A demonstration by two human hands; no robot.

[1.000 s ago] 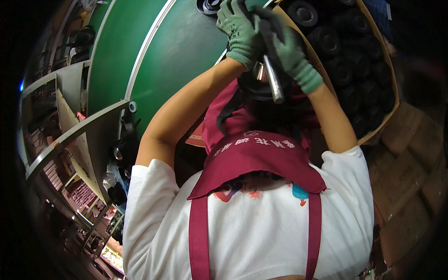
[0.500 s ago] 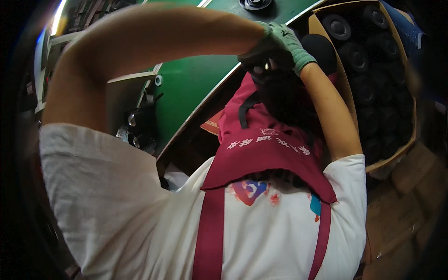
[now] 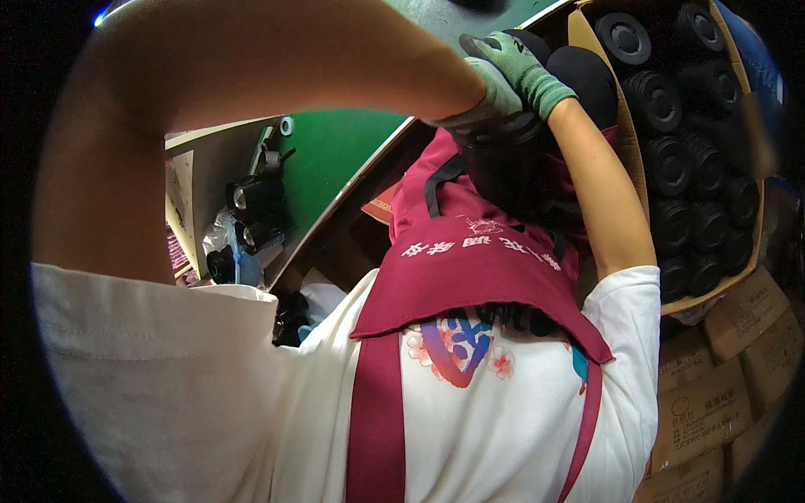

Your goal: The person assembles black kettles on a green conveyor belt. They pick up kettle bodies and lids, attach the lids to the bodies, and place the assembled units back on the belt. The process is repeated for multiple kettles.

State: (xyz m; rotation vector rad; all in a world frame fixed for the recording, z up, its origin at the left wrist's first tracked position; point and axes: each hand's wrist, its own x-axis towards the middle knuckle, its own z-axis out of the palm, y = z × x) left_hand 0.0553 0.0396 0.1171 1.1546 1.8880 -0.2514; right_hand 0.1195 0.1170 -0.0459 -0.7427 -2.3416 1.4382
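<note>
Both my hands wear pale green gloves with dark-coated fingers, and they meet high in the middle over a dark cylinder-shaped thing (image 3: 501,155). My left hand (image 3: 493,99) is closed over its upper end, though the fingers are mostly hidden. Reaching in from the right, my right hand (image 3: 521,65) lies against the far side of the left, its fingers bent over the top. The black thing stands upright in front of my maroon apron (image 3: 470,260). Its exact kind is too dark to make out.
An open cardboard box (image 3: 631,159) at the right holds several stacks of black round parts (image 3: 656,102). Flat brown cartons (image 3: 704,411) lie below it. A green-topped table (image 3: 331,159) stretches away at the left, bearing black parts in clear plastic (image 3: 251,205) and a small white ring (image 3: 287,126).
The view has shifted slightly, and my left forearm appears higher and larger. My left hand has turned over the top of the black thing, covering the shiny spot seen before.
</note>
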